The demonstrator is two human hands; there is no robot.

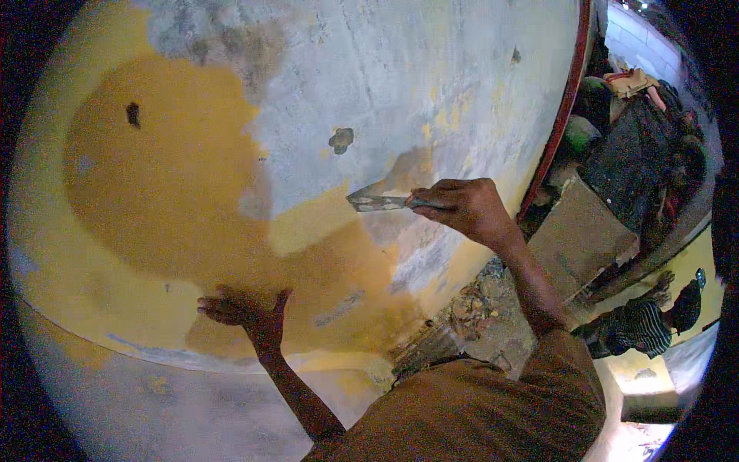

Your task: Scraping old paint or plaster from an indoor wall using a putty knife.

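Observation:
My right hand (467, 209) is closed round the dark handle of a scraper (377, 202). The flat, smeared blade points left and lies at or very close to the wall (323, 223), beside a border between yellow paint and bare pale plaster. Whether its edge touches the wall I cannot tell. Lower and to the left, my left hand (250, 314) is open, thumb and fingers spread, against or just off the yellow paint. Nothing shows in it. Above the blade is a small dark chipped spot (341, 140) in the pale plaster.
A dark red edge strip (556, 138) borders the wall on the right. Beyond it are a cardboard sheet (589, 231) and a dark heap of cloth and bags (647, 162). Rubble (485, 308) lies below my right arm. Another person (639, 327) in striped clothing is at far right.

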